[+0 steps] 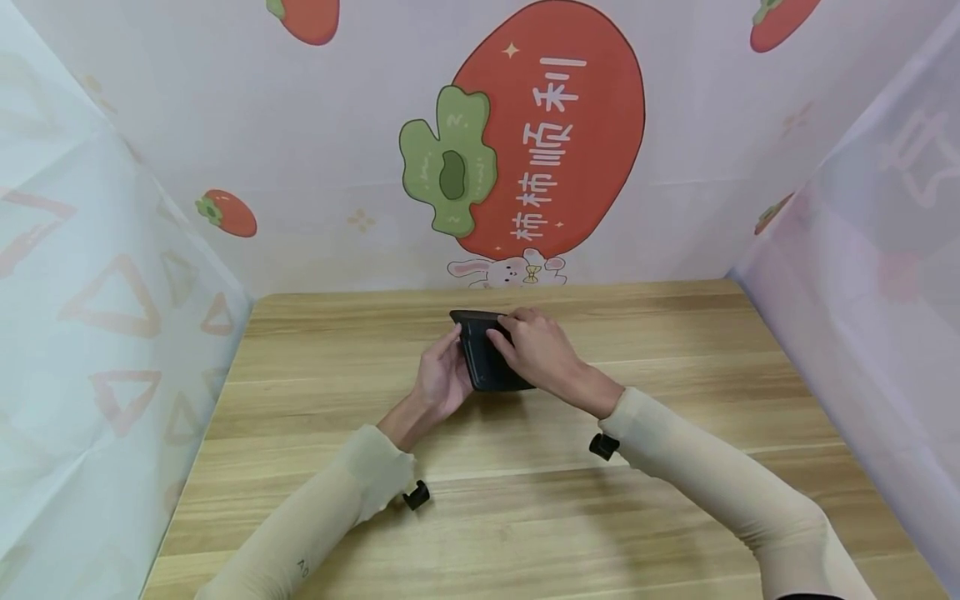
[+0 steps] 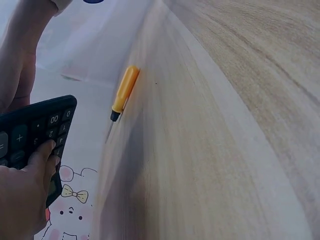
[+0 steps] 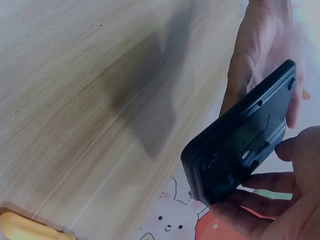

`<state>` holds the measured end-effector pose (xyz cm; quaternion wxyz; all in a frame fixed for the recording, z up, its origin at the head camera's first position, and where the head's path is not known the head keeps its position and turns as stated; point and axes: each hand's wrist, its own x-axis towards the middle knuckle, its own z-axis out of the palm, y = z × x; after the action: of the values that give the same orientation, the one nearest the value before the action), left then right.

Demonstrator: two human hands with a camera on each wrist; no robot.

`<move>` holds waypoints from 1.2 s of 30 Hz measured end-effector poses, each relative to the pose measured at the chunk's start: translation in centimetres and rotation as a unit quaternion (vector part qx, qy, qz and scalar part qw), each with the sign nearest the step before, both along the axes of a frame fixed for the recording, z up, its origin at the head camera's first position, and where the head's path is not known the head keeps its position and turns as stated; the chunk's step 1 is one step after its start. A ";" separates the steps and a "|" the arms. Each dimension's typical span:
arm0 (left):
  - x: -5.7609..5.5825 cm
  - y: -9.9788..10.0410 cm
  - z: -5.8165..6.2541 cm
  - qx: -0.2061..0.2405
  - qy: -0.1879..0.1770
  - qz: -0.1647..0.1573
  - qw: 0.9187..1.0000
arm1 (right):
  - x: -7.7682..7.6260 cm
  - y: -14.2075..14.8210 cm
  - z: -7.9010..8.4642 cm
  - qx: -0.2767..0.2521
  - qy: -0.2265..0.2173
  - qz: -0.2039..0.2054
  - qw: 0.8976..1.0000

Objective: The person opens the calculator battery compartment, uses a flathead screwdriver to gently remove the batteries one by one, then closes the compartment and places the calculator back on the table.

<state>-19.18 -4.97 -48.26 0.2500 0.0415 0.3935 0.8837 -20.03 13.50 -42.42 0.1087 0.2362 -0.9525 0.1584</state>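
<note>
A black calculator (image 1: 489, 358) is held tilted above the table, its back turned toward the head camera. Its keys (image 2: 19, 138) show in the left wrist view. My left hand (image 1: 442, 379) grips it at its left side, with fingertips against the keyed face. At the opposite side, my right hand (image 1: 542, 348) holds it, thumb over the back and fingers at the upper edge. In the right wrist view, the calculator's back (image 3: 245, 135) shows small holes, and the right hand's fingers (image 3: 267, 182) meet its lower edge.
A screwdriver with a yellow handle (image 2: 127, 89) lies on the wooden table (image 1: 480, 517); its handle end also appears low in the right wrist view. A printed cloth backdrop (image 1: 330, 150) rises behind the table, with pale cloth on both sides.
</note>
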 end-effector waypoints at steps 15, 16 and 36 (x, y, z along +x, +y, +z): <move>-0.3 0.5 0.1 -0.023 -0.031 0.004 0.999 | 0.4 -0.6 0.1 0.017 -0.029 -0.031 0.999; -0.2 0.6 0.1 -0.025 -0.029 0.007 0.999 | 0.4 -0.6 0.0 0.017 -0.027 -0.032 0.999; -0.1 2.1 0.5 -0.063 0.002 0.034 0.997 | 0.2 -1.7 0.3 0.019 -0.061 -0.037 0.997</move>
<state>-19.26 -2.84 -47.76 0.2209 0.0140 0.4502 0.8651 -19.78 11.83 -42.13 0.0520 0.1927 -0.9683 0.1505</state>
